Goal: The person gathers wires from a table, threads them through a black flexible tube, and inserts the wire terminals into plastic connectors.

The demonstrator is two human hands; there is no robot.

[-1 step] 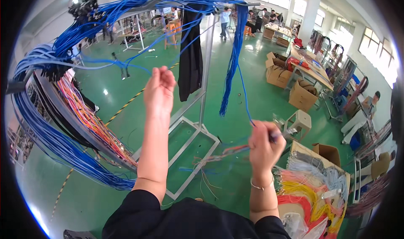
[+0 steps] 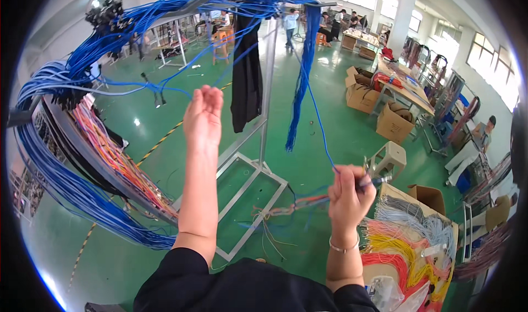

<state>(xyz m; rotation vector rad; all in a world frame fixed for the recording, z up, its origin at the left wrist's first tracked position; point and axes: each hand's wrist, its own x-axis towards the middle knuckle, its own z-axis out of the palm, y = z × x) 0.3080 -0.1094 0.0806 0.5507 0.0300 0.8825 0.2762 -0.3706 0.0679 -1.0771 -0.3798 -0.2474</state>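
Observation:
Ahead of me, my left hand is raised with the palm toward me and the fingers bent up together. A thin blue wire runs into its fingertips. To the right, my right hand is closed on another blue wire, which stretches up past the hanging blue bunch. Something dark with shiny ends sticks out of that fist; its kind is unclear. Beside the fist trails a blurred bundle of red, grey and blue wires.
A metal rack carries blue wires and a black cloth-like strip. Colourful wires curve along the left. A wire-covered table stands at the lower right, near a stool and cardboard boxes. People work farther back.
My right hand has shifted slightly right and down, and its blue wire is straighter and tauter. My left hand has moved slightly left. The trailing bundle has swung.

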